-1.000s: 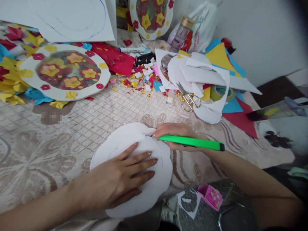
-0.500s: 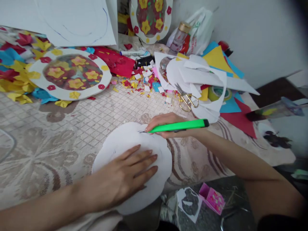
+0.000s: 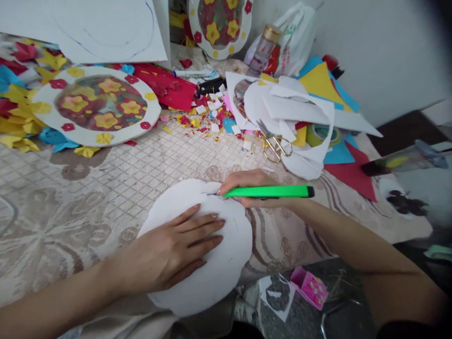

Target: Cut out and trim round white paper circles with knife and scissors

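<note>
A white board with a scalloped edge (image 3: 226, 263) lies at the front edge of the table, partly overhanging it. Flat on its left half rests my left hand (image 3: 180, 247), fingers stretched out and slightly apart. My right hand (image 3: 247, 186) grips a green utility knife (image 3: 268, 191), its blade tip touching the board near the far rim. The knife's handle points to the right, nearly level. Faint pencil marks show on the board's surface.
Gold-handled scissors (image 3: 277, 146) lie beyond my right hand, against white paper offcuts (image 3: 293, 103). A decorated oval frame (image 3: 155, 125) rests at the left among folded paper flowers (image 3: 21, 113). Small paper scraps (image 3: 212, 117) litter the table's middle. A pink box (image 3: 310, 288) sits on the floor.
The knife has moved slightly right and its handle has swung down to nearly level. My left hand has slid a little to the left on the board.
</note>
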`<state>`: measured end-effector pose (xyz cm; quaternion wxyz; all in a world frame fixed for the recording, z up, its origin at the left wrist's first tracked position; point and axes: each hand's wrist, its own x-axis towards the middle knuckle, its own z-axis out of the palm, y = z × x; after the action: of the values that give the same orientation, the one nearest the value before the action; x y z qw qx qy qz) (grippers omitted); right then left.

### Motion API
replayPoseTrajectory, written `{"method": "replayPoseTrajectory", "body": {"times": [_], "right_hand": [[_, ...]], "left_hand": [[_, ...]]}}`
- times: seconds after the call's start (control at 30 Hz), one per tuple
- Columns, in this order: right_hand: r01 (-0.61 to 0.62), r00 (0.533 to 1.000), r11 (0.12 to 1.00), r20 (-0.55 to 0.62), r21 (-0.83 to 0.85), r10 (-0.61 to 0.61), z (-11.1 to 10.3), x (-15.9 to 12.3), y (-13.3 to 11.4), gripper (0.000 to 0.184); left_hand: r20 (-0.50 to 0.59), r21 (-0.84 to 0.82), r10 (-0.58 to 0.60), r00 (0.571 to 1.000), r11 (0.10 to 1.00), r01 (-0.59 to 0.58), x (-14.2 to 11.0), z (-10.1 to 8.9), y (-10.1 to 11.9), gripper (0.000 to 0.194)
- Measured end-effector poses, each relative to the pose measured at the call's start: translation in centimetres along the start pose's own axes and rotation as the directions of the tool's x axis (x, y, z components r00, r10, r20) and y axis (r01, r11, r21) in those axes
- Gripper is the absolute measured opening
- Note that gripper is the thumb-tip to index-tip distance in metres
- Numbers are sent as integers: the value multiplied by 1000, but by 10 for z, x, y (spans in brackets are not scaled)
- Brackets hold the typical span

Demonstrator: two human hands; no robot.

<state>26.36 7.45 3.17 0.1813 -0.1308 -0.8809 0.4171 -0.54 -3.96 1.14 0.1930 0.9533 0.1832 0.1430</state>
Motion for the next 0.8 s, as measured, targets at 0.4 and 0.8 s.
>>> {"method": "replayPoseTrajectory", "body": {"times": [0.4,0.8], "right_hand": [[-45,997,999,-59,8,45,6,-7,-9,28],[1,1000,1000,16,-6,-1,3,9,-8,23]], "left_hand": [[-89,23,-59,994,998,62,2,10,8,44],[-13,71,-11,1000,997,12,0,8,13,49]]}}
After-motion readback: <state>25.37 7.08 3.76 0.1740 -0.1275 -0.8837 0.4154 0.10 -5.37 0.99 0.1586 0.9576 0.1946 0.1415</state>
